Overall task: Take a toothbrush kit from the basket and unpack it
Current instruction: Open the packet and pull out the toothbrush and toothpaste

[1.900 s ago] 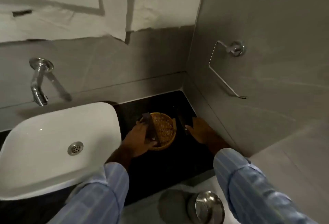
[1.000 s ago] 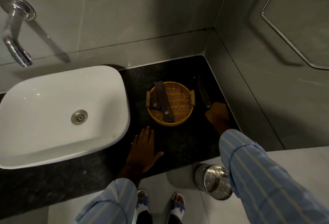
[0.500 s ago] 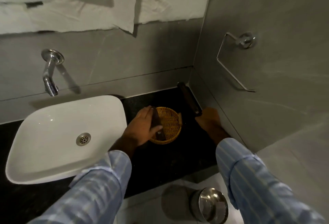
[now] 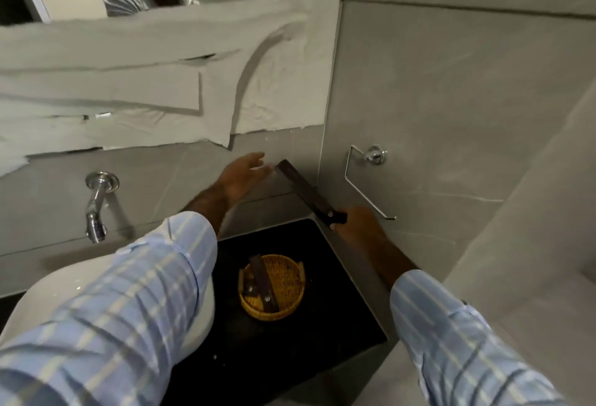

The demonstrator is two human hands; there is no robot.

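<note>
My right hand (image 4: 356, 220) grips one end of a long dark brown toothbrush kit box (image 4: 306, 191), raised in the air and slanting up to the left, well above the counter. My left hand (image 4: 243, 175) is lifted beside the box's far end, fingers spread, just short of touching it. Below, a round woven yellow basket (image 4: 290, 300) sits on the black counter (image 4: 335, 325) with two more dark kit boxes (image 4: 263, 281) lying in its left half.
A white basin (image 4: 201, 318) sits left of the basket, largely hidden by my striped left sleeve. A chrome tap (image 4: 95, 209) juts from the grey wall. A chrome holder (image 4: 367, 173) is on the right wall. Paper sheets (image 4: 145, 83) cover the mirror.
My right hand has lifted the kit box from counter height up into the air. My left hand left the basket and rose toward the box's far end. The view tilted up.
</note>
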